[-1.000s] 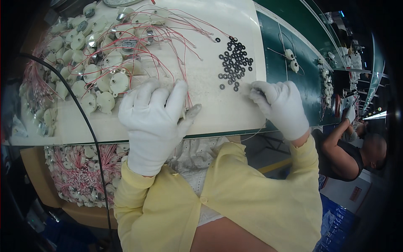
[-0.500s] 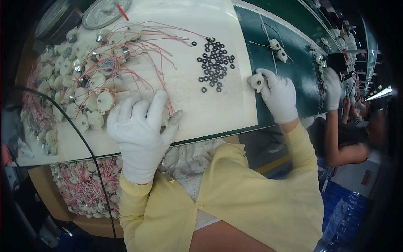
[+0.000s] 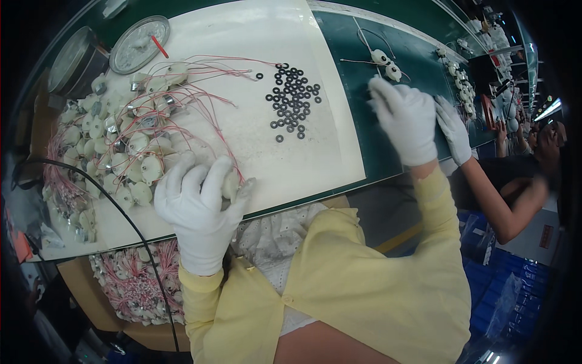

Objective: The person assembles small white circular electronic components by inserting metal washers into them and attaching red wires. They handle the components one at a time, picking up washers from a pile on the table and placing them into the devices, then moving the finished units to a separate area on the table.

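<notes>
The left hand, in a white glove, is positioned at the near edge of the table, left of centre. Its grip is narrow and holds a pale disc-shaped part between the thumb and the fingers; the hand covers some of this part. Red wires run from the pile side toward the far side of this hand.

The right hand, also gloved in white, is located over the green section at the right of the table. The fingers are blurred; whether the grip is closed on anything cannot be told. Two pale round parts with black centres lie side by side just beyond the fingers, with a thin cable beside them.

Black rings lie loose in a cluster on the white section, between the two hands and farther from the person. One single ring lies apart, left of the cluster.

A large pile of pale round parts with metal bodies occupies the left of the table. At the far left stand a round container and a shallow round dish bearing a red stick. A black cable crosses the near left corner. Below the table edge, a cardboard box contains similar wired parts.

A co-worker's gloved hand is just right of the right hand.
</notes>
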The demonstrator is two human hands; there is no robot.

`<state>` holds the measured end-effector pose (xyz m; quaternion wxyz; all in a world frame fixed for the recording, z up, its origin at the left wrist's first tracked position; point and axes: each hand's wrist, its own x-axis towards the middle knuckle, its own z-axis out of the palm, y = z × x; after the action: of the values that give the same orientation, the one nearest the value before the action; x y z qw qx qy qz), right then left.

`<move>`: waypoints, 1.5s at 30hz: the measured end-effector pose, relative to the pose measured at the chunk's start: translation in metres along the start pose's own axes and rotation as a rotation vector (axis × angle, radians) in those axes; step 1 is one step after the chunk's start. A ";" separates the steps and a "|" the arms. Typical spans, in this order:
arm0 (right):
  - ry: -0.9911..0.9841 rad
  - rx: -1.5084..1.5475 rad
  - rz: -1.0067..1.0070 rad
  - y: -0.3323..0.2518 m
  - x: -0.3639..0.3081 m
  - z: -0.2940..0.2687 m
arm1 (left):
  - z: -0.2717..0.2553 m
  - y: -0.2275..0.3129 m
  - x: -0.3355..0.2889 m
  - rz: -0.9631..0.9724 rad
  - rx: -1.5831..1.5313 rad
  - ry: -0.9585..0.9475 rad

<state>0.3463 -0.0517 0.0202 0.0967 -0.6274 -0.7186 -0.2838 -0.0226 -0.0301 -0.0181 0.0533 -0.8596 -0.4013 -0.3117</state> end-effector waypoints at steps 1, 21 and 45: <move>-0.023 0.025 0.036 0.012 0.002 -0.004 | -0.002 -0.002 -0.001 -0.007 -0.016 0.046; 0.244 1.344 -0.093 -0.196 0.040 -0.043 | -0.043 0.017 0.005 -0.157 -0.265 0.117; 0.213 2.537 0.338 -0.141 0.081 -0.078 | -0.026 -0.029 0.039 -0.198 0.170 0.387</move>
<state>0.1790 -0.0315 0.0836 0.7149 -0.1537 -0.3851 0.5630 -0.0375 0.0062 0.0210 0.1707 -0.7329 -0.4907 -0.4392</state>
